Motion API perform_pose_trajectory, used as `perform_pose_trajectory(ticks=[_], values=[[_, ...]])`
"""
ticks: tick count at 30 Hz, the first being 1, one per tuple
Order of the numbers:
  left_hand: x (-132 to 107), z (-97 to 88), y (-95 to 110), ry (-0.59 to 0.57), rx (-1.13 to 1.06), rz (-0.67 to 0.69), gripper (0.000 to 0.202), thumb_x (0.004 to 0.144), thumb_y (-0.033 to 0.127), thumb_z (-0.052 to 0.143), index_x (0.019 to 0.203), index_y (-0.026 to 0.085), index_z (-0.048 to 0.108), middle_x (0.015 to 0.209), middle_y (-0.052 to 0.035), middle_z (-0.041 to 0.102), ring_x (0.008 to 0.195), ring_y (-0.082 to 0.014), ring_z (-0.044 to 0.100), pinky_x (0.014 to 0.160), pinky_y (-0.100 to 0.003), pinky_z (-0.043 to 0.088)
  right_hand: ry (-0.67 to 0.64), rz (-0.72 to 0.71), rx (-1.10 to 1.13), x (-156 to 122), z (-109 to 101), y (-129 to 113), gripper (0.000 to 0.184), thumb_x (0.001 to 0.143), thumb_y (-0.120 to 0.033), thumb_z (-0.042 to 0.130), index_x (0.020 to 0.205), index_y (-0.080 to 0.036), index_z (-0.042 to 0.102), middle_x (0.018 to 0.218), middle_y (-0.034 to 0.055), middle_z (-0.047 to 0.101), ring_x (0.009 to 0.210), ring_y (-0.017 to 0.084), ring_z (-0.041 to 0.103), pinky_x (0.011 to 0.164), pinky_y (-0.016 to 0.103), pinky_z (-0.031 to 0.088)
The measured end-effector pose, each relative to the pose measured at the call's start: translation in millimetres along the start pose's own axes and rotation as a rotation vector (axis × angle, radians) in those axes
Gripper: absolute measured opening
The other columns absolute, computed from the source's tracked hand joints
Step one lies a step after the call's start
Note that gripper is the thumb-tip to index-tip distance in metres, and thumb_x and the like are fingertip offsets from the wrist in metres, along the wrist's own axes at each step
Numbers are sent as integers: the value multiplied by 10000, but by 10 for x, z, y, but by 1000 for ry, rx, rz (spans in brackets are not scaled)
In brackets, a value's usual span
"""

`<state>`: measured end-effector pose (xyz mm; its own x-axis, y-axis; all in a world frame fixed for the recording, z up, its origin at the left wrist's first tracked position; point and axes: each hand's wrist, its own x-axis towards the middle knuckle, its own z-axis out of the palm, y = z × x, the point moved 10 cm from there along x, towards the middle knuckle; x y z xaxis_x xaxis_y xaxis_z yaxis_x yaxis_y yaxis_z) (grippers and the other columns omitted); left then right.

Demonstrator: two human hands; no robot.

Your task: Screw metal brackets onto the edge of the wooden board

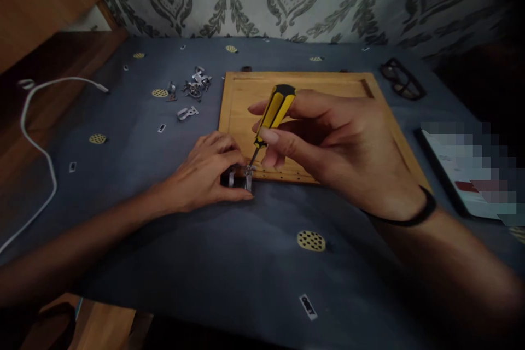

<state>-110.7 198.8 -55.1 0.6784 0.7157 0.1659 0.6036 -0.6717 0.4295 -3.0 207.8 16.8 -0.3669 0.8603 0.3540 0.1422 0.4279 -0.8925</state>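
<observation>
My right hand [324, 136] is closed around the handle of a yellow and black screwdriver [274, 112]. The screwdriver leans, and its tip meets a small metal clasp [248, 179] at the near left corner of a wooden panel [301, 81]. From the left, my left hand [209, 172] grips this clasp, with its thumb below and its fingers above at the panel's edge. Part of the clasp is hidden behind my fingers. Small dark holes dot the panel's near edge, right of the clasp.
Loose metal fittings and screws [197, 85] are heaped left of the panel, with a single metal clasp [187, 114] nearer. Eyeglasses [402, 79] rest at the back right, above a flat pale object [455, 175]. A white cable [51, 164] curves along the left.
</observation>
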Motion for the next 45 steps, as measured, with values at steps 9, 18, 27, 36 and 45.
perform_pose_trajectory(ticks=[9, 18, 27, 36, 45], values=[[12, -9, 2, 6, -15, -5, 403, 798, 518, 814, 1023, 200, 711, 1122, -77, 646, 1127, -291, 558, 997, -457, 428, 90, 24, -2, -2, -43, 45, 376, 713, -470, 895, 729, -244, 595, 754, -30, 697, 562, 131, 644, 496, 275, 568], [3, -9, 1, 7, -31, -5, 390, 802, 507, 812, 1004, 192, 704, 1122, -78, 645, 1122, -283, 557, 983, -435, 426, 145, -28, -1, -11, -69, -31, 371, 738, -449, 884, 703, -244, 577, 637, -56, 600, 513, 124, 624, 461, 276, 514], [-2, -10, -3, 24, -21, 28, 416, 797, 533, 814, 1015, 196, 702, 1075, -61, 636, 1066, -259, 560, 954, -413, 411, 229, -74, -8, -24, -142, -109, 382, 737, -413, 894, 680, -241, 558, 686, -50, 603, 490, 104, 621, 450, 288, 517], [6, 1, -5, 0, -14, -13, 400, 794, 527, 816, 994, 200, 702, 1123, -59, 655, 1099, -266, 563, 971, -417, 410, 184, -76, -44, -40, -109, -26, 343, 780, -431, 858, 730, -216, 595, 682, -44, 580, 512, 116, 653, 443, 272, 490], [14, 10, -9, -23, -4, -23, 408, 809, 523, 802, 1037, 198, 706, 1161, -72, 651, 1146, -289, 556, 990, -433, 408, 117, -47, -54, -21, -87, 54, 329, 763, -422, 873, 783, -224, 611, 679, -39, 644, 529, 121, 644, 484, 261, 525]])
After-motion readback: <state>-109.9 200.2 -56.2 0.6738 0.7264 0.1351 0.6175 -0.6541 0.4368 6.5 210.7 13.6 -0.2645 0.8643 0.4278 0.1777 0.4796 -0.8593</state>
